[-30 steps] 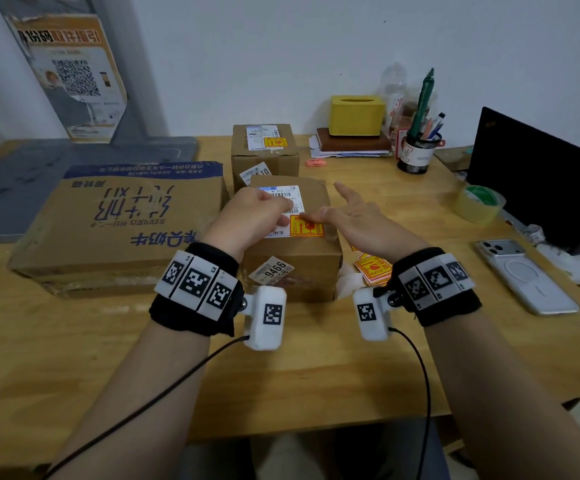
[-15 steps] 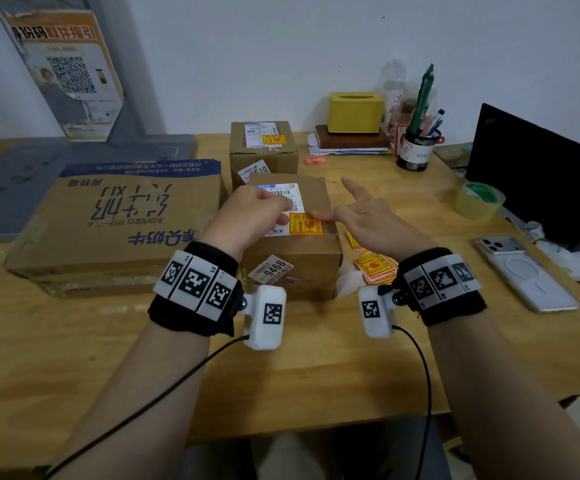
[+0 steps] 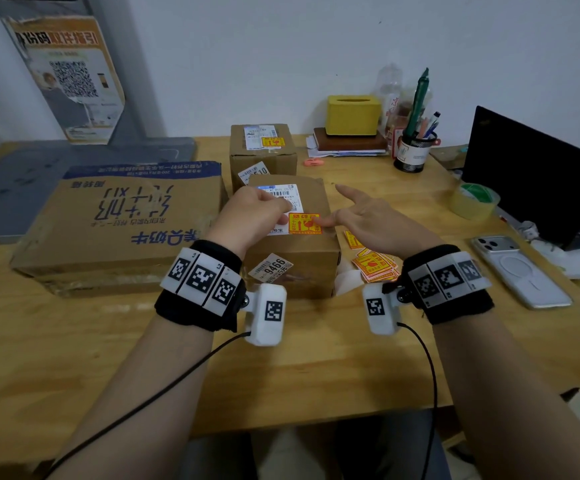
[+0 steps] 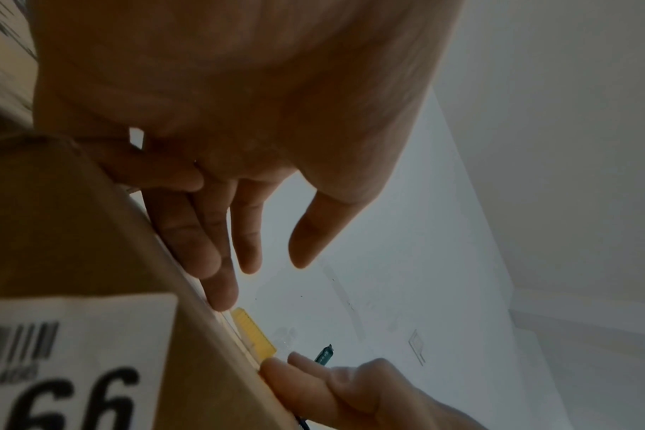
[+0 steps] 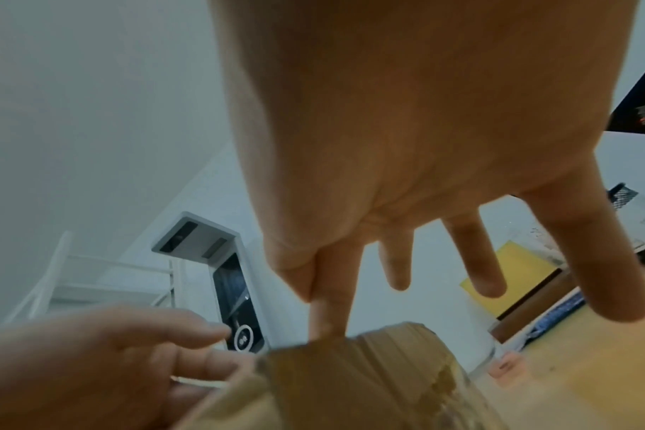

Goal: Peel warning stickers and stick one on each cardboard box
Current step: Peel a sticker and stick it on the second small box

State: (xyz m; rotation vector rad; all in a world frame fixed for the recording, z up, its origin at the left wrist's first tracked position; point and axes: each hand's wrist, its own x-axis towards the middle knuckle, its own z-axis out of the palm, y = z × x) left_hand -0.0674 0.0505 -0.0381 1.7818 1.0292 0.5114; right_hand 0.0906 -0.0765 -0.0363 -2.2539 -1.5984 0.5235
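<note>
We see the large flat box (image 3: 122,223) at the far left of the desk (image 3: 74,358), no warning sticker visible on its top. Just right of it, the near small box (image 3: 295,268) has both hands on top. Left hand (image 3: 250,216): fingers extended, tips pressing the left edge of the yellow-red warning sticker (image 3: 305,224), nothing gripped. Right hand (image 3: 371,220): spread wide, thumb and one finger pressing the sticker's right edge, other fingers lifted clear, holding nothing. Behind it, the far small box (image 3: 263,150) carries its own sticker on top. The sticker pile (image 3: 375,265) lies on the desk just right of the near box. Phone (image 3: 520,271) further right.
</note>
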